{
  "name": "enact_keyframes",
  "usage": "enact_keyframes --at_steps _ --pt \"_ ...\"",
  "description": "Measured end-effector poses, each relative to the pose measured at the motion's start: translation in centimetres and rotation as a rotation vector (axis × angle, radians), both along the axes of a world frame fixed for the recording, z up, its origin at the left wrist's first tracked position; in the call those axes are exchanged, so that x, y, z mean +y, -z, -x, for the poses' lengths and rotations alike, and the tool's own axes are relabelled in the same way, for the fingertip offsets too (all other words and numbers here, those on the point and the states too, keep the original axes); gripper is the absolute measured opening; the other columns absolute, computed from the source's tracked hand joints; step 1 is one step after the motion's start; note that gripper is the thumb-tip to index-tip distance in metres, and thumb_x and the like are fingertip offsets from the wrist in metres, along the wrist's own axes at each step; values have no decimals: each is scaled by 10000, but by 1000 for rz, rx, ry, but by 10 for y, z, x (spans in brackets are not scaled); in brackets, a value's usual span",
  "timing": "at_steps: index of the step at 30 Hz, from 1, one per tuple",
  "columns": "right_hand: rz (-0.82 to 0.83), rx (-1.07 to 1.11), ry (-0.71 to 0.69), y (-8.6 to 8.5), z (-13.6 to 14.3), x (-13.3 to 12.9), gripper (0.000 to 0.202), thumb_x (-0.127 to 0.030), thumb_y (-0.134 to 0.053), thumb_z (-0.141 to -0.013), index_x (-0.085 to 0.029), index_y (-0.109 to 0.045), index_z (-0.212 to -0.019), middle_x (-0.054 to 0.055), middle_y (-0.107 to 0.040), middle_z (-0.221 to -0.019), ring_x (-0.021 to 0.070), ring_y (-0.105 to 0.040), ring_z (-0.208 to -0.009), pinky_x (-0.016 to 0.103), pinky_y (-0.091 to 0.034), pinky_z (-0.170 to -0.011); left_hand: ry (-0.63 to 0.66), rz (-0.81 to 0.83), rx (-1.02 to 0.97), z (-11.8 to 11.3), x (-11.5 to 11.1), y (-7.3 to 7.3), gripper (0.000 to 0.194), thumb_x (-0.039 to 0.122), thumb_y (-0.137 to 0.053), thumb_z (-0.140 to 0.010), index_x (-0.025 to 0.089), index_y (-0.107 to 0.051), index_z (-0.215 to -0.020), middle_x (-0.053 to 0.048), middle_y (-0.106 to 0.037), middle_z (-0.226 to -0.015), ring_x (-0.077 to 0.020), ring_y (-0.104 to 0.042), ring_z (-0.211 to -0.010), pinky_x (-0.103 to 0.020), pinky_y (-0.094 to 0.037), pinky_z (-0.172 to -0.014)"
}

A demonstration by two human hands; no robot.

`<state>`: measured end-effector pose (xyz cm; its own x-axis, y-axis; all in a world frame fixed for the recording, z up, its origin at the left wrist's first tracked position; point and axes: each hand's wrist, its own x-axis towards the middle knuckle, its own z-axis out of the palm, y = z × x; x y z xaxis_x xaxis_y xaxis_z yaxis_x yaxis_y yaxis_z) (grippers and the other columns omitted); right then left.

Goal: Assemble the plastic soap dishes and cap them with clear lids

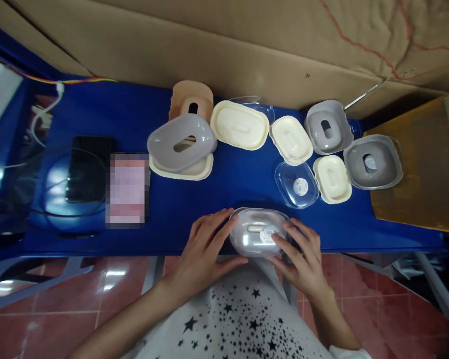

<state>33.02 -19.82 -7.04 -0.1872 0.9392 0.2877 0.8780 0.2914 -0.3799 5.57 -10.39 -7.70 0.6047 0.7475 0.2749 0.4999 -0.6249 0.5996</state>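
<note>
At the table's front edge lies an oval container with a clear lid and a round white sticker. My left hand grips its left end, fingers on the far rim and thumb at the near side. Around the right end, my right hand holds the container too, one finger on the lid beside the sticker. Just beyond it are a clear lid with a sticker and a small cream tray.
Farther back on the blue table stand a tan container, a grey oval piece, cream trays and grey containers. A phone and a black device with cables lie left. A cardboard box is right.
</note>
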Motion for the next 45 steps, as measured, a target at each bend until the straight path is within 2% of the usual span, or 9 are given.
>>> enact_keyframes --at_steps 5,11,22,28,30,34,40,42,45 --pt "-2 -13 -19 2 4 -1 652 -285 -817 -957 -336 -561 -1554 97 -692 -1429 366 -581 -1411 539 -516 -1090 26 18 -54 -1 -3 11 865 440 -797 -972 241 -338 -1677 -212 -561 -1563 -347 -592 -1410 -539 -565 -1098" --pt "29 -11 -26 5 4 4 658 -295 -795 -976 -358 -534 -1577 85 -686 -1457 351 -564 -1432 533 -516 -1111 134 12 -34 -6 -1 16 691 245 -791 -974 241 -474 -1589 -211 -489 -1635 -360 -542 -1483 -548 -570 -1133" --pt "-17 -48 -65 21 7 13 808 -186 -711 -1015 -351 -332 -1710 64 -457 -1720 352 -378 -1618 552 -488 -1222 66 13 -19 -6 11 18 726 231 -784 -976 308 -437 -1610 -200 -481 -1647 -346 -568 -1461 -545 -594 -1086" --pt "63 -143 -44 18 4 40 814 -307 -636 -1072 -378 -184 -1745 59 -357 -1771 342 -288 -1660 611 -357 -1302 10 -60 65 -3 32 15 679 281 -759 -1003 268 -438 -1601 -233 -444 -1682 -364 -537 -1498 -533 -528 -1123" --pt "47 -162 58 17 -6 49 801 -347 -642 -1069 -348 -212 -1745 87 -366 -1767 355 -314 -1648 630 -320 -1303 -62 -110 99 -6 38 12 664 293 -764 -998 244 -457 -1585 -251 -457 -1668 -381 -538 -1493 -540 -503 -1126" --pt "8 -187 291 17 -26 52 627 -313 -645 -1062 -344 -439 -1654 90 -491 -1695 373 -406 -1596 640 -331 -1257 -256 -213 171 -16 49 9 642 330 -773 -983 250 -508 -1562 -234 -517 -1630 -427 -561 -1446 -586 -450 -1111" --pt "81 -79 113 12 -35 29 460 -213 -558 -1077 -320 -574 -1524 61 -606 -1601 308 -496 -1546 568 -318 -1254 -420 -318 191 -34 53 6 720 298 -787 -956 233 -493 -1610 -254 -504 -1624 -458 -590 -1360 -603 -427 -1059" --pt "71 -48 140 11 -45 28 435 -237 -569 -1078 -309 -589 -1506 72 -604 -1602 299 -507 -1538 542 -338 -1242 -371 -355 166 -40 46 2 681 230 -779 -951 243 -527 -1583 -225 -549 -1593 -416 -613 -1330 -561 -433 -1058" --pt "-46 -88 393 16 -68 35 461 -280 -586 -1079 -259 -565 -1540 128 -633 -1563 336 -536 -1504 559 -372 -1201 -101 -346 144 -50 34 -3 562 185 -716 -988 244 -580 -1530 -162 -617 -1550 -330 -638 -1304 -486 -441 -1077"
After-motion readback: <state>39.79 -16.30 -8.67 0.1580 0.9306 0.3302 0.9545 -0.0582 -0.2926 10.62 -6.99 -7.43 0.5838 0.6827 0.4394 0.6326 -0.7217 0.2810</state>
